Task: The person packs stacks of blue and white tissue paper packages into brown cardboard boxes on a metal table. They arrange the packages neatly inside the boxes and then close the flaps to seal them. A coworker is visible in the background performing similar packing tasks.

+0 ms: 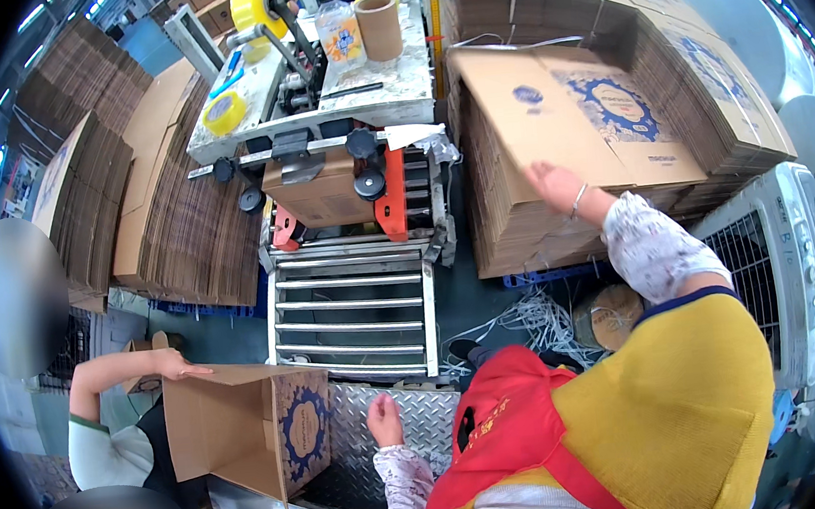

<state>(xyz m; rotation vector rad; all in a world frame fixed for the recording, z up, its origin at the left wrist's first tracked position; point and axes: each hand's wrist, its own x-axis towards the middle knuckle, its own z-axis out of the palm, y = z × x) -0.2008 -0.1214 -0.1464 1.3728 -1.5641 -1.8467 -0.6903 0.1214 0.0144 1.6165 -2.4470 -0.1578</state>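
Observation:
My right hand (558, 187) is at the near edge of a flattened cardboard box (550, 108), its fingers closed on the board. That box lies tilted on top of the stack of flattened boxes (533, 228) at the right. Held low in front of me, my left hand (384, 422) has its fingers curled together, and nothing shows in them. It hovers above a diamond-plate metal surface (358, 406). Just left of it stands an opened-out cardboard box (301, 427) with a blue print, its open side facing left. A co-worker's hand (181, 365) rests on that box's upper edge.
A roller conveyor (349, 309) leads to a taping machine with a carton (318, 189) inside. Tape rolls (224, 113) and a bottle (338, 33) sit on its top. More stacked flat boxes (185, 188) stand left. Loose strapping (532, 326) and a white fan unit (771, 259) are at right.

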